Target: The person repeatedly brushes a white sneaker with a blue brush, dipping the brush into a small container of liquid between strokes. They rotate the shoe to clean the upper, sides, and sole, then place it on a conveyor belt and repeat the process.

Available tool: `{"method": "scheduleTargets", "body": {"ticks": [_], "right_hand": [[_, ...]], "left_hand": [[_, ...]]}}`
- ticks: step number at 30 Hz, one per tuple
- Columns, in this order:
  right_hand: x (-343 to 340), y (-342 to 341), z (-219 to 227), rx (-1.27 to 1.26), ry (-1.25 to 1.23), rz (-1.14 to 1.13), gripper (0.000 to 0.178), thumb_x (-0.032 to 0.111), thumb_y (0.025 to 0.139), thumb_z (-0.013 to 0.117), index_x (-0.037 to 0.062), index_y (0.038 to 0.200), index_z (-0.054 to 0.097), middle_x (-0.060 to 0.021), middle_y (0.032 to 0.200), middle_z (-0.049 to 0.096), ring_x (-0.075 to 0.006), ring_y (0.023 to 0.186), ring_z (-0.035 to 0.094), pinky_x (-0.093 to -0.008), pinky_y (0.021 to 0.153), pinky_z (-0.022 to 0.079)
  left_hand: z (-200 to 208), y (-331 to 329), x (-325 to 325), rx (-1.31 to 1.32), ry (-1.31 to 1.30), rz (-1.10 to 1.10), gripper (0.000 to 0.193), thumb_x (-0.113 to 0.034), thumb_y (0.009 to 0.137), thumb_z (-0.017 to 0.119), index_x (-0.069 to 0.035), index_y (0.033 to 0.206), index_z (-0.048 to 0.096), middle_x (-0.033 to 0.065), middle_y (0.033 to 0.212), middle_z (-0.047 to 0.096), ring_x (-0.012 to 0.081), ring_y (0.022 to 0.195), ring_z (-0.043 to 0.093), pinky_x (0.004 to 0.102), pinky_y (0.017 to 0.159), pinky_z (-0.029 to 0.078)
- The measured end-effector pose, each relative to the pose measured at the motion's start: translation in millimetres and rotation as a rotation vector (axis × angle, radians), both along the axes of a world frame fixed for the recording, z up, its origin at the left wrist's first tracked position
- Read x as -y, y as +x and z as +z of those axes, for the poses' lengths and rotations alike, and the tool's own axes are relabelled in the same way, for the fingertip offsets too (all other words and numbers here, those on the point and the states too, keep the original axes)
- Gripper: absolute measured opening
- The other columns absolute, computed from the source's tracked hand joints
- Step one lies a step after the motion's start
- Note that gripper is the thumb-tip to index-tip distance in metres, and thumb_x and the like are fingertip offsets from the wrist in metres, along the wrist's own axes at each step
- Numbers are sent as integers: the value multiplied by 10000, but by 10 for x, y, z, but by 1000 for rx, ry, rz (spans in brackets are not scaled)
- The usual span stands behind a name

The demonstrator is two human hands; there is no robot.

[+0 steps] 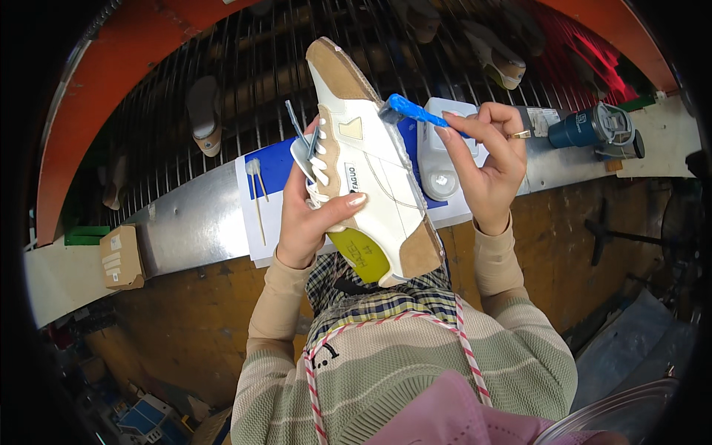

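My left hand [311, 204] grips a white sneaker [378, 163] with tan suede at toe and heel, its thumb on the side and its fingers behind the laces. The toe points up and away from me. A lime-green shoe last [361, 254] fills the sneaker's opening. Between thumb and fingers of my right hand [489, 159] is a blue-handled brush [417, 111]. Its bristle end meets the sneaker's bottom edge near the toe. Behind the brush, a white plastic container [436, 159] stands on the bench.
White paper and a blue sheet [268, 170] lie on the metal bench edge [194, 222], with two cotton-tipped sticks [256, 194] on top. A rack of dark rods [252, 81] beyond carries several shoes. At the right stands a blue tumbler [575, 131]; at the left, a small carton [122, 257].
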State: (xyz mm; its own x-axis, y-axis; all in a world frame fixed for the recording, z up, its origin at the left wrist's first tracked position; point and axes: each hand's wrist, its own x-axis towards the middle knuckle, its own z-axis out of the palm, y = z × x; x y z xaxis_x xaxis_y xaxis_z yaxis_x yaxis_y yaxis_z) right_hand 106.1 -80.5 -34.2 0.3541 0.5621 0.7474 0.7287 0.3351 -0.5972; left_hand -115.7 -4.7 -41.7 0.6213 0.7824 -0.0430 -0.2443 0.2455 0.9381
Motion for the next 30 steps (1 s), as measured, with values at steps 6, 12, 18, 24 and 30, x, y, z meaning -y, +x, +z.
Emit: {"method": "scheduleTargets", "body": {"ticks": [6,12,18,24,30], "right_hand": [[-103,147,143,146,14,8,221,12,736,828,4,947,762,-55,942,491,-101,693,512,-223,600,415],[-26,296,205,158,-63,149,220,36,715,842,21,923,772,-49,907,513,-93,683,501,-223,598,413],[178,311,133,70,-153,221,232,25,702,837,23,925,773,-42,895,506,-104,672,479,-231,620,423],[451,245,49,-289,-322,272,205,27,726,814,10,926,769,-33,893,510,-124,756,506,-259,724,430],[563,56,-60,-320,-338,195,196,34,738,812,2,928,770,-35,891,521,-113,816,516,-244,685,430]], "left_hand": [[-2,-14,43,3,-3,-16,967,-46,755,759,-24,1554,216,175,1412,514,264,1271,564,379,1048,476],[13,-46,19,30,-96,-20,957,-36,769,740,-22,1560,202,179,1401,519,261,1243,581,374,1032,485],[-24,-62,-5,47,-153,14,909,-34,788,722,-14,1547,224,182,1368,543,252,1201,608,363,1000,509],[-44,-72,-43,54,-211,31,738,-86,828,695,12,1467,340,182,1325,576,256,1172,627,359,994,513],[-45,-29,-71,101,-254,66,697,-120,846,679,16,1452,362,182,1316,582,251,1180,619,358,1007,498]]}}
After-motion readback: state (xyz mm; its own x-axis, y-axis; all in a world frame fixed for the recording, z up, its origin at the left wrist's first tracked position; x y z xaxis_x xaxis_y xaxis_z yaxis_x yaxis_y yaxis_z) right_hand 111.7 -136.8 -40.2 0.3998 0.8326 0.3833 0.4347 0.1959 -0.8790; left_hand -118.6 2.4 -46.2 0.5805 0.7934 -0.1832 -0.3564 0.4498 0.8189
